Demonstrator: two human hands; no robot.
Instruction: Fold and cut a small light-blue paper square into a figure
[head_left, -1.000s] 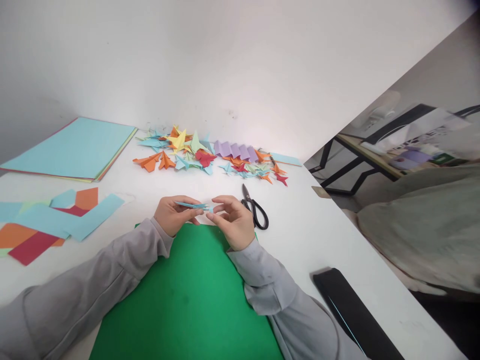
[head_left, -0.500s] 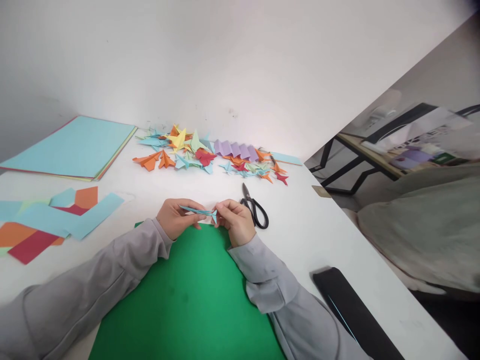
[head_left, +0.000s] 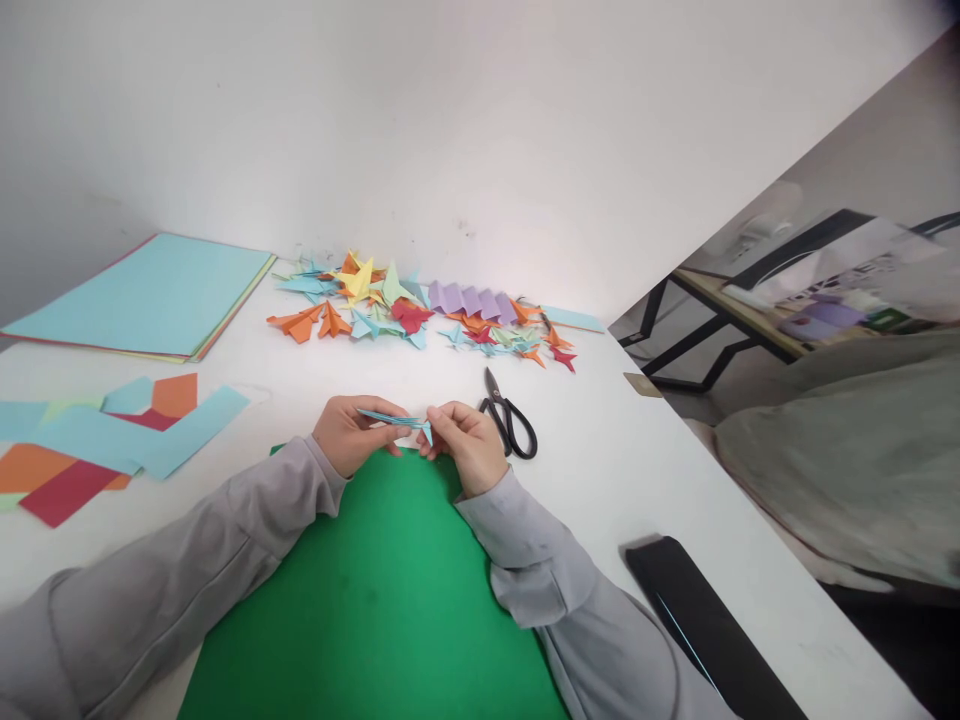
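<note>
A small piece of folded light-blue paper is held between my two hands above the far edge of a green sheet. My left hand pinches its longer, layered left part between thumb and fingers. At the narrow right end, my right hand grips it with thumb and fingertips, and a small pointed flap sticks downward there. Just right of my right hand lie black-handled scissors, blades pointing away from me.
Folded paper shapes in several colours lie along the wall, beside a pleated purple paper. Cut strips and a stack of sheets are at left. A black case rests at right; beyond the table edge is a person.
My right fingers have shifted slightly left along the folded blue paper, and its small end flap has turned a little. My left hand keeps its hold almost unmoved.
</note>
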